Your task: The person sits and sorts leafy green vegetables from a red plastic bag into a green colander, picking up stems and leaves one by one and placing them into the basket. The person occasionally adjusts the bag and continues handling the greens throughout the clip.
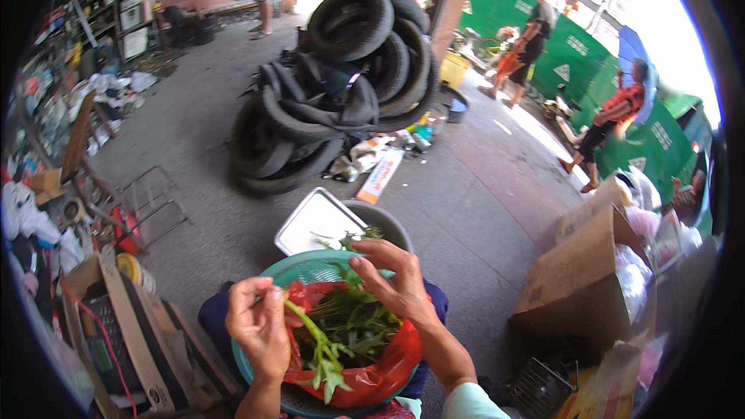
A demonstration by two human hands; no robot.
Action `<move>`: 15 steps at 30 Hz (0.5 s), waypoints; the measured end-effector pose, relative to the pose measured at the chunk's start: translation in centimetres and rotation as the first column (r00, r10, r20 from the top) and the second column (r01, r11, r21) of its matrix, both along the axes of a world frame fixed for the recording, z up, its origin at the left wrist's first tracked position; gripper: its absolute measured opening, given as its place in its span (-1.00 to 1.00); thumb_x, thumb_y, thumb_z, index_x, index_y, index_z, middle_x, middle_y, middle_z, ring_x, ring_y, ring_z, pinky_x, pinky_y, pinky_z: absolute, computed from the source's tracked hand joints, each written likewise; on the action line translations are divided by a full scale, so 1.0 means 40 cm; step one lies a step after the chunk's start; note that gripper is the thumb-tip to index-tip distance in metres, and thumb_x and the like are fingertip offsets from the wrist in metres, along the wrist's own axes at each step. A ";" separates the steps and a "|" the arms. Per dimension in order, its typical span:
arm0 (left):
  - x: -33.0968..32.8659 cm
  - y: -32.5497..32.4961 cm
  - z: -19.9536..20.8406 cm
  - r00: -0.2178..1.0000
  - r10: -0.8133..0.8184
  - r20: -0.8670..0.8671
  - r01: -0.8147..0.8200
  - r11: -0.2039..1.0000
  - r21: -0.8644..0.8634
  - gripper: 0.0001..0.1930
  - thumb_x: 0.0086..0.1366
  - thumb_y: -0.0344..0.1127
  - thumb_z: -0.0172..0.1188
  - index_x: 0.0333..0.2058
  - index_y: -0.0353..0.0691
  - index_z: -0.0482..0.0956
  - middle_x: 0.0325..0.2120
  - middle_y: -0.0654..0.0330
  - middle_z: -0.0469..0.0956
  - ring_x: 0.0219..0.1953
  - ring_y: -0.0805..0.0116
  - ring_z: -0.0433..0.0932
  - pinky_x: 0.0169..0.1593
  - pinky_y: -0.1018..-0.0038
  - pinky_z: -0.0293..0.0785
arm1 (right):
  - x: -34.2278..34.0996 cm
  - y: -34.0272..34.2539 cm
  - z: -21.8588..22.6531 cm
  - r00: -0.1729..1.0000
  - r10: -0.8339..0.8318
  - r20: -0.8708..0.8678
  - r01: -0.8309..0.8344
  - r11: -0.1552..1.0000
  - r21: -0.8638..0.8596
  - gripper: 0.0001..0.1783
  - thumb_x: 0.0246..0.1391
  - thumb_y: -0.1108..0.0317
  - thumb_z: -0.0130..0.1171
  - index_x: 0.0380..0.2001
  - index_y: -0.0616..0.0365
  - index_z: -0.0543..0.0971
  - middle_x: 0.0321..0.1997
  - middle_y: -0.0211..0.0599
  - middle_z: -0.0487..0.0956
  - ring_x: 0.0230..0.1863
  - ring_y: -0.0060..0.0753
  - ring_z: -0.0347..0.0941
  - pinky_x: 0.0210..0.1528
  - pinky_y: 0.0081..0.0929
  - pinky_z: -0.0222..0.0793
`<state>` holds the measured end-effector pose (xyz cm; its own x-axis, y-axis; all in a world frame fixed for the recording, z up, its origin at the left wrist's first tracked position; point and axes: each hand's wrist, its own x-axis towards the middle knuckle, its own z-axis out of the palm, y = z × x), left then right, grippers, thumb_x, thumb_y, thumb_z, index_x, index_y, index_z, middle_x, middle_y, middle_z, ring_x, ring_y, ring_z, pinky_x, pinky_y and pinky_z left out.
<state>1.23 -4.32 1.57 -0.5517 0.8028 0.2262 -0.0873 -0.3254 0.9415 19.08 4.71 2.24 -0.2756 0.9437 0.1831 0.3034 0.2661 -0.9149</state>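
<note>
My left hand (260,328) pinches a long green vegetable stalk (310,341) whose leafy end hangs down over a red plastic bag (388,368). The bag lies open in a teal round basket (306,270) on my lap and holds a heap of leafy greens (353,326). My right hand (392,279) reaches over the heap, its fingertips closed on a small sprig of leaves (355,240) at the basket's far rim.
A metal tray (314,221) and a grey bowl (388,221) sit on the concrete floor ahead. A pile of tyres (341,77) stands farther off. Cardboard boxes (582,275) are at right, a box and clutter (116,326) at left. People stand by a green fence (574,54).
</note>
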 end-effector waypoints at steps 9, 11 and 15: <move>-0.005 0.024 0.026 0.926 -0.184 -0.329 0.213 0.975 0.055 -0.76 0.37 -0.52 0.03 -0.02 -0.39 0.51 -0.01 0.03 0.43 -0.23 0.34 0.63 -0.31 0.57 0.60 | -0.017 -0.106 0.071 0.933 0.167 -0.320 -0.293 0.868 -0.400 -0.73 0.26 0.36 0.11 -0.12 0.37 0.59 -0.54 -0.29 0.61 -0.64 -0.67 0.43 -0.59 -0.69 0.34; -0.004 0.021 0.032 0.897 -0.175 -0.406 0.206 0.978 0.033 -0.73 0.28 -0.56 0.13 -0.04 -0.35 0.54 -0.08 0.03 0.48 -0.23 0.34 0.63 -0.33 0.58 0.58 | 0.024 -0.081 0.073 0.911 0.268 -0.312 -0.400 0.758 -0.516 -0.67 0.28 0.27 0.11 -0.06 0.32 0.58 -0.44 -0.42 0.59 -0.48 -0.70 0.46 -0.45 -0.72 0.37; -0.027 0.031 0.014 0.773 -0.110 -0.625 0.158 0.987 0.022 -0.78 0.16 -0.61 0.25 -0.19 -0.34 0.60 -0.34 0.12 0.56 -0.39 0.39 0.58 -0.37 0.55 0.48 | 0.053 -0.062 0.059 0.836 0.297 -0.462 -0.545 0.556 -0.627 -0.62 0.30 0.20 0.09 -0.07 0.34 0.58 -0.46 -0.36 0.59 -0.55 -0.59 0.49 -0.50 -0.65 0.39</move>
